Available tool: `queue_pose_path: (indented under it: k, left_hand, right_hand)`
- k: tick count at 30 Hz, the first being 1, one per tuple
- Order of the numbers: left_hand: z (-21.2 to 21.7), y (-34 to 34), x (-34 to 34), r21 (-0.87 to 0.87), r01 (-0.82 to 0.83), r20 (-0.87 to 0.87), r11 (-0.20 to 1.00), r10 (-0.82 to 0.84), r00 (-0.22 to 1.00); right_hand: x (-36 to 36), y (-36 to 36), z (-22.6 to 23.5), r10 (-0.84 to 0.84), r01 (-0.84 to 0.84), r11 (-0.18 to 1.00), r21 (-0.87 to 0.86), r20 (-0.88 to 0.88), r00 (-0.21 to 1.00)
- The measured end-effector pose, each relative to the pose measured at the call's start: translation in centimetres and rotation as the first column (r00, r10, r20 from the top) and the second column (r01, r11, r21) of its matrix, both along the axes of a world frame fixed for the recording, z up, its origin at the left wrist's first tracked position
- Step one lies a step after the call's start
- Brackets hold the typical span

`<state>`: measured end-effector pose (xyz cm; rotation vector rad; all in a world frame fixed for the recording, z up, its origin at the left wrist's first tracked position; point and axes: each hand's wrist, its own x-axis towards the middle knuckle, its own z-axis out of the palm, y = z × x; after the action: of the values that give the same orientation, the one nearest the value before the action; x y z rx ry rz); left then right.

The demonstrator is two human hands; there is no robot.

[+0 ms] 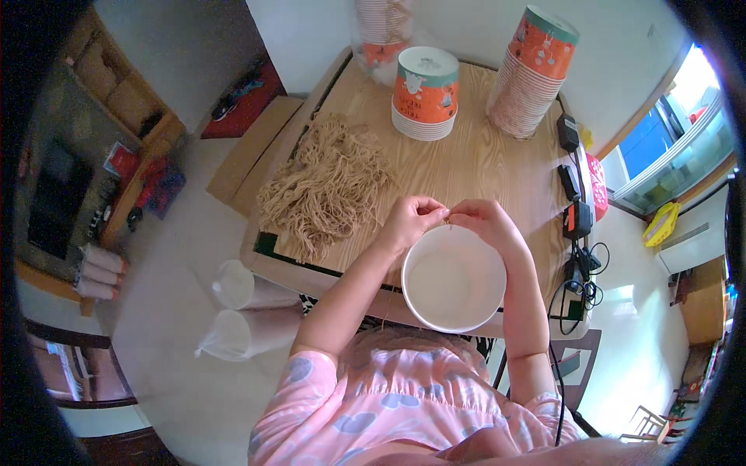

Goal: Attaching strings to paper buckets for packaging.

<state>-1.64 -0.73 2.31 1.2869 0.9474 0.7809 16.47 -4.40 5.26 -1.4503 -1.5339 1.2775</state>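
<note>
My left hand and my right hand meet over the far rim of a white paper bucket that I look into from above. Both pinch a thin tan string at the rim, fingertips almost touching. The bucket sits between my forearms at the near edge of a wooden table. A loose heap of tan strings lies on the table to the left of my left hand.
Two stacks of orange-and-teal paper buckets stand upside down at the far side, with a wrapped stack behind. Black chargers and cables lie along the right edge. Sleeves of cups in plastic lie on the floor to the left.
</note>
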Motion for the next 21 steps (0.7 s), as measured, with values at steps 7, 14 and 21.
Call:
queue_pose_path:
  k: [7, 14, 21]
  left_hand:
    - [-1.5, 0.9, -0.5, 0.000, 0.047, 0.077, 0.999, -0.047, 0.996]
    - [-1.8, 1.3, -0.6, 0.116, 0.087, 0.050, 0.989, -0.093, 0.994]
    - [-1.7, 1.7, -0.4, 0.114, 0.087, 0.021, 0.990, -0.090, 0.996]
  right_hand:
    - [0.0, 0.5, -0.7, -0.026, 0.025, 0.999, 0.029, 0.031, 0.999]
    - [0.1, 0.7, -1.0, -0.044, 0.045, 0.999, -0.023, 0.028, 0.999]
    - [0.4, 1.1, -1.6, -0.030, 0.030, 0.999, -0.035, 0.000, 1.000]
